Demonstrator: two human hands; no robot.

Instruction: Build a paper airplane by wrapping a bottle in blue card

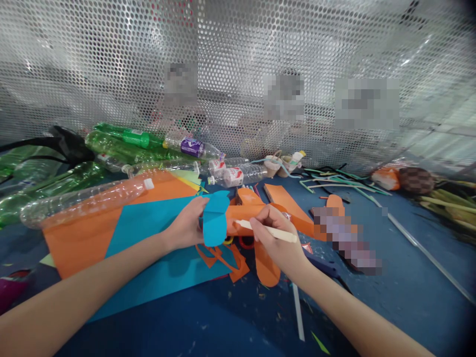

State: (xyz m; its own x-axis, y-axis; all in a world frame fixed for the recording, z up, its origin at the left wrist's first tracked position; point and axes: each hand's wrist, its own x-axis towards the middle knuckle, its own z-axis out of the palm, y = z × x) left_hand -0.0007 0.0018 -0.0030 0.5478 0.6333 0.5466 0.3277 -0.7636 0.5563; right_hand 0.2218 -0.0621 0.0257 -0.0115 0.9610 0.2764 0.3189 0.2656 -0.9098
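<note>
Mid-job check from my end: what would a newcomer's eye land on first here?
Probably the bright orange paper model at centre, with a blue paper piece in the left hand and a cream pen in the right hand. Next, the big blue sheet under the left forearm, then the green bottles heaped at the back left.

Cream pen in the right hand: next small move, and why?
I'd probably make one short, light stroke with the cream pen on the orange paper body. The right hand grips the pen, its tip at or just off the paper; I can't confirm contact. The left hand is at the blue paper piece, seemingly steadying that end, fingers partly hidden.
</note>
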